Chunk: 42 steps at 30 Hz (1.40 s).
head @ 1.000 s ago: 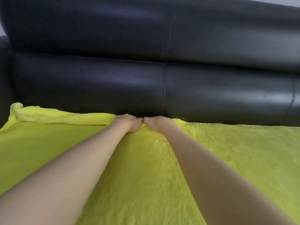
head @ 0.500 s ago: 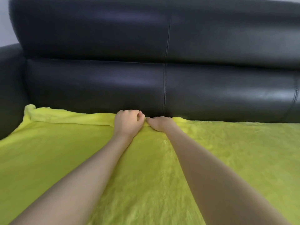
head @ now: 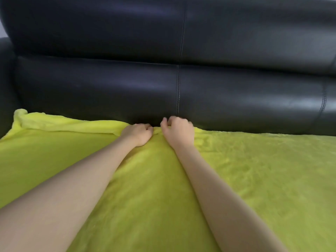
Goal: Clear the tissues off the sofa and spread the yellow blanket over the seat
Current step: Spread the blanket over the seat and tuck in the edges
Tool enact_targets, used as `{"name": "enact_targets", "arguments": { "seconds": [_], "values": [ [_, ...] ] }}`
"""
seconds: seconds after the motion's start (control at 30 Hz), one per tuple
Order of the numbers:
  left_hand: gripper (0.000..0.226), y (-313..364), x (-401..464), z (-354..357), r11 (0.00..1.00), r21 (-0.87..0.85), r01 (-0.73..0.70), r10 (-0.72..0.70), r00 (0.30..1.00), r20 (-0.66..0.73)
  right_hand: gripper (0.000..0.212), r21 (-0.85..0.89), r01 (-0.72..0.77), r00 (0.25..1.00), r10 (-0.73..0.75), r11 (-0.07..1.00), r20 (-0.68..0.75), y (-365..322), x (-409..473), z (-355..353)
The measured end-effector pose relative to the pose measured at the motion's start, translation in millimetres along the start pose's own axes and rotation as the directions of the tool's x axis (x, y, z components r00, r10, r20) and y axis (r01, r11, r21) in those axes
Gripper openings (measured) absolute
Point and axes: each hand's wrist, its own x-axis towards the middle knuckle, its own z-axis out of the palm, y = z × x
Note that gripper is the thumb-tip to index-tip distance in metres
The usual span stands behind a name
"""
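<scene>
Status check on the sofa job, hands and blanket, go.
Left hand presses the yellow blanket at the sofa back. Right hand curled, grip unclear. No tissues visible.

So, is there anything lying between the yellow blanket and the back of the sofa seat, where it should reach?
Nothing visible. The blanket already reaches the backrest along the seat, and no tissues show. Both hands are at that edge: the left hand presses on the blanket, the right hand is curled just above it.
</scene>
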Motion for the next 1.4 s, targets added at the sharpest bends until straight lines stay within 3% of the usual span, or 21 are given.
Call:
{"name": "enact_targets", "arguments": {
  "seconds": [0.07, 0.13, 0.2, 0.3, 0.47, 0.53, 0.6, 0.67, 0.73, 0.8, 1.0, 1.1, 1.27, 1.33, 1.4],
  "values": [
    [0.053, 3.9, 5.1, -4.2, 0.998, 0.022, 0.053, -0.054, 0.995, 0.082, 0.023, 0.033, -0.044, 0.985, 0.048, 0.999, -0.164, 16.4, -4.1, -12.2],
    [0.055, 9.3, 9.7, -6.6, 0.994, 0.013, 0.112, -0.113, 0.987, 0.111, 0.016, 0.057, -0.190, 0.978, 0.194, 0.980, -0.079, 40.1, -7.9, -20.0],
    [0.054, 14.4, 8.2, 1.1, 0.990, 0.038, 0.133, -0.134, 0.991, 0.020, 0.021, 0.037, -0.268, 0.963, 0.267, 0.963, 0.036, 57.5, -10.2, -23.5],
    [0.050, 16.3, -1.8, 16.1, 0.993, 0.032, 0.110, -0.098, 0.964, -0.247, 0.032, 0.033, -0.241, 0.968, 0.237, 0.970, 0.088, 61.4, -9.6, -20.7],
    [0.043, 19.7, -15.0, 9.6, 0.995, 0.023, 0.101, -0.082, 0.910, -0.406, 0.037, -0.035, -0.216, 0.967, 0.219, 0.976, 0.127, 56.5, -9.6, -18.9],
    [0.041, 24.0, -23.0, 4.8, 0.992, 0.112, 0.050, 0.016, 0.853, -0.522, 0.036, -0.070, -0.142, 0.980, 0.150, 0.987, 0.132, 51.0, -11.4, -20.2],
    [0.032, 24.6, -26.4, 1.9, 0.981, 0.156, -0.116, 0.186, 0.795, -0.577, 0.037, -0.071, 0.001, 0.989, 0.010, 0.997, 0.145, 43.6, -11.7, -21.5],
    [0.027, 16.7, -23.8, 2.6, 0.958, 0.060, -0.281, 0.268, 0.801, -0.535, 0.040, -0.030, 0.145, 0.966, -0.134, 0.989, 0.222, 37.7, -12.1, -21.5],
    [0.030, -0.9, -17.6, 1.5, 0.961, -0.140, -0.239, 0.168, 0.905, -0.390, 0.041, 0.012, 0.157, 0.933, -0.153, 0.987, 0.325, 34.4, -11.7, -21.1],
    [0.033, -21.5, -14.7, -0.3, 0.965, -0.204, -0.165, 0.116, 0.966, -0.233, 0.042, 0.003, 0.133, 0.913, -0.123, 0.991, 0.388, 31.4, -10.0, -18.6],
    [0.032, -48.1, -4.7, -11.3, 0.950, -0.236, -0.202, 0.198, 0.979, -0.042, 0.054, -0.205, 0.168, 0.848, -0.036, 0.964, 0.529, 7.1, 0.0, -6.8],
    [0.033, -49.2, 0.1, -12.1, 0.969, -0.172, -0.178, 0.179, 0.984, -0.011, 0.056, -0.189, 0.119, 0.829, 0.007, 0.975, 0.559, 8.3, 7.0, 0.7],
    [0.042, -21.8, 3.6, -3.7, 0.990, 0.106, -0.094, 0.094, 0.996, 0.008, 0.060, -0.184, 0.029, 0.769, 0.096, 0.982, 0.632, 3.2, 21.3, 6.6],
    [0.043, -14.3, 3.7, -2.0, 0.993, 0.109, -0.039, 0.039, 0.999, 0.004, 0.059, -0.157, 0.020, 0.748, 0.089, 0.987, 0.658, 4.7, 21.1, 4.1],
    [0.044, -16.2, -0.7, -1.5, 0.996, 0.074, -0.052, 0.053, 0.999, 0.001, 0.055, -0.023, -0.022, 0.713, 0.032, 1.000, 0.701, 15.0, 18.5, -5.5]
  ]
}}
